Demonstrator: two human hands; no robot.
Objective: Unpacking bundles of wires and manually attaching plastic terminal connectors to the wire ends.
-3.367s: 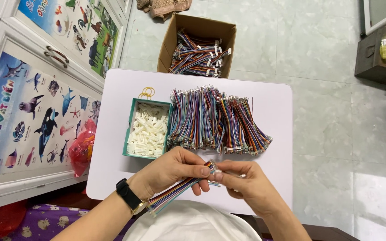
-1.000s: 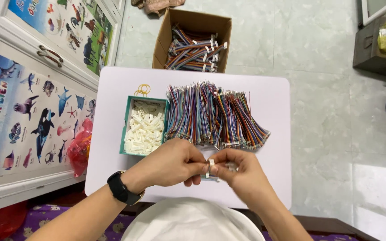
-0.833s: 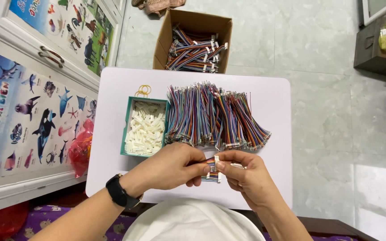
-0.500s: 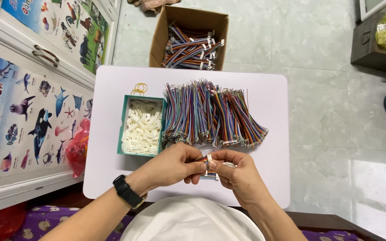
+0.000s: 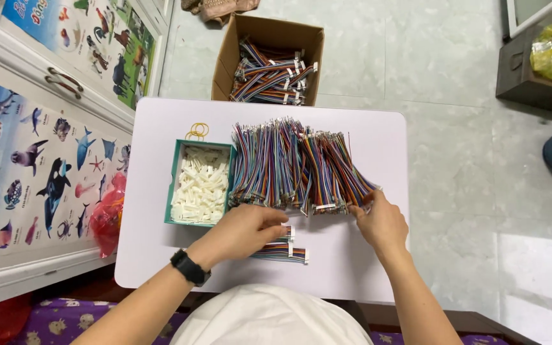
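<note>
My left hand (image 5: 244,231) rests on a small stack of finished multicoloured ribbon cables (image 5: 284,248) lying near the front of the white table (image 5: 365,268), fingers pressing on their left ends. My right hand (image 5: 381,222) reaches to the right end of the big row of loose multicoloured cables (image 5: 295,166) and pinches one cable at its lower tip. A green box of white plastic connectors (image 5: 199,185) stands left of the row. A black watch is on my left wrist.
A cardboard box (image 5: 269,61) with bundled cables stands on the tiled floor beyond the table. Yellow rubber bands (image 5: 196,131) lie above the green box. A cabinet with animal posters (image 5: 39,128) is to the left. A dark crate (image 5: 538,70) sits at far right.
Both hands were together working one cable at the table's front. Now the cable lies on the small stack under my left hand, and my right hand has moved right to the loose row.
</note>
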